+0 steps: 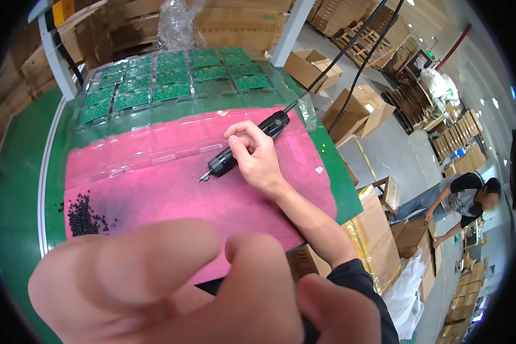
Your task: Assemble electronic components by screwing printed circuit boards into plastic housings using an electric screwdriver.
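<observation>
Close up and blurred, my left hand fills the lower middle, its bent fingers apart and nothing visible in them. My right hand is over the middle of a black electric screwdriver, fingers and thumb curled together. Whether it grips the screwdriver or only hovers above it, I cannot tell. The screwdriver lies slantwise over a pink mat, bit toward the lower left, cable running off to the upper right. A pile of small black parts, perhaps screws, is on the mat's left side.
Behind the mat, a clear plastic tray bears rows of green circuit boards. The green table has a grey post at the back. Cardboard boxes stand to the right, where another person handles a carton.
</observation>
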A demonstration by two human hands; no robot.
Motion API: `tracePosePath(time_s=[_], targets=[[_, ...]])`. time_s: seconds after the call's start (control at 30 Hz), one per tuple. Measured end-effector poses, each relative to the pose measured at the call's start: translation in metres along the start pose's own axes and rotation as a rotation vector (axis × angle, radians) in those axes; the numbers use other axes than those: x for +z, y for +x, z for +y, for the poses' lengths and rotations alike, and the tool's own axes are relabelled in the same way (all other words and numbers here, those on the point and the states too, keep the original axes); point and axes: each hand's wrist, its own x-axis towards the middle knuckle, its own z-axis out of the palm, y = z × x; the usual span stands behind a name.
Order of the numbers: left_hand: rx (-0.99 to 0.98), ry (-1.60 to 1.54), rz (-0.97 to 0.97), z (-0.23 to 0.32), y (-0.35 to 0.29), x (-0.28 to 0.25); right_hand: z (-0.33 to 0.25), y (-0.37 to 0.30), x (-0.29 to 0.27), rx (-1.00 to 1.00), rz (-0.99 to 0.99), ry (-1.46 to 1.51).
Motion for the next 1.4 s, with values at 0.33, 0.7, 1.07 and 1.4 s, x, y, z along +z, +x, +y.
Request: tracePosePath(time_s=[0.33, 0.7, 1.07, 1.4], targets=[[-0.083, -0.056, -0.125, -0.001, -0.044, -0.051, 0.005, 0.01, 0.01, -0.036, 0.014, 0.005], [-0.651, -1.27, 0.341, -0.093, 0.02, 0.016, -0.004, 0.01, 0.013, -0.258, 0.114, -0.157], [-0.694, -1.83, 0.473, -0.086, 0.02, 0.01, -0.029, 0.002, 0.005, -0.129, -0.03, -0.005], [-0.625, -1.756, 0.278, -0.086, 0.019, 0.012, -0.019, 0.01, 0.001, -0.169, -0.04, -0.037]])
